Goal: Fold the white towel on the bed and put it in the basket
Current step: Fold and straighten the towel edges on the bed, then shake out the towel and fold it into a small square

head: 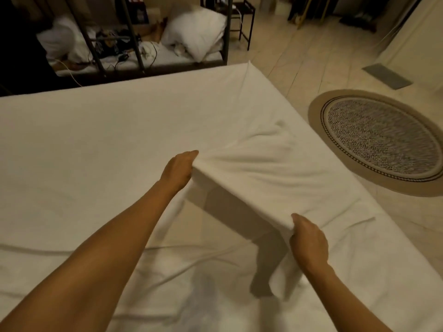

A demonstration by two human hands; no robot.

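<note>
Both hands grip the towel (249, 173) over the bed (96, 144). The left hand (179, 170) is closed on a far corner, fingers pinching the cloth at the top edge. The right hand (308, 243) is closed on a nearer corner, thumb on top of the fabric. Between the two grips the towel edge is raised clear of the sheet and casts a shadow beneath it. From the right hand a length of towel hangs down and its lower end touches the bed. The far part of the towel lies on the sheet near the bed's right edge, rumpled. The sheet is creased near the camera. On the tiled floor right of the bed lies a round rug (381, 140). Beyond the bed stands a dark metal frame with a pillow (196, 32) and cables on a second mattress. No basket is in view
</note>
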